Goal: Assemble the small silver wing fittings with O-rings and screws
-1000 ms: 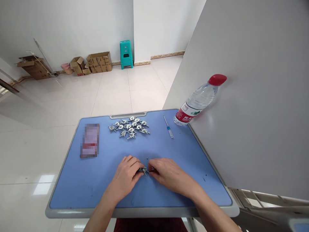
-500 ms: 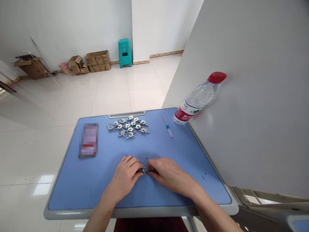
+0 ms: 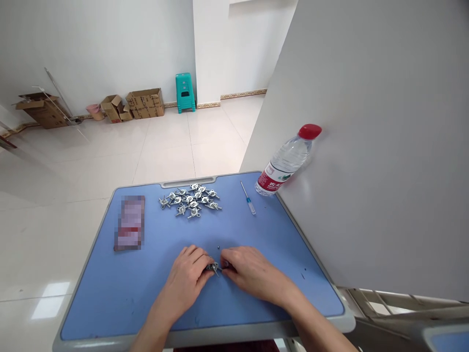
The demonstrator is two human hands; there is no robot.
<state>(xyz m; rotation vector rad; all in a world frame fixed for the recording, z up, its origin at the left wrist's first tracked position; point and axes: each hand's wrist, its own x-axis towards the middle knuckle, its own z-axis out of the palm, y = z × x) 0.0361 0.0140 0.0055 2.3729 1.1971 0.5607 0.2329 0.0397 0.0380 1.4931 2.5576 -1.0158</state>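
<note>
Near the front of the blue desk [image 3: 154, 283], my left hand [image 3: 188, 271] is closed around a small silver metal valve fitting [image 3: 213, 267] with a thin stem. My right hand [image 3: 249, 271] is just right of it, thumb and fingers pinched together on something small and dark that I cannot make out. A thin piece bridges the short gap between the fingers and the fitting. Just beyond the hands lies a tiny screw-like part [image 3: 219, 247]. Farther back, several similar metal valve fittings [image 3: 189, 199] are spread in a loose group.
A clear-handled screwdriver [image 3: 249, 204] lies at the back right, near a water bottle [image 3: 284, 164] against the grey panel [image 3: 348, 171]. A pixelated flat item [image 3: 130, 222] is at left. Small dark bits [image 3: 303, 275] lie at right. Cardboard boxes [image 3: 146, 104] and green stools [image 3: 185, 93] stand by the wall.
The camera view has shifted slightly, so the desk appears lower and a little to the left. Both hands keep the same grip around the fitting.
</note>
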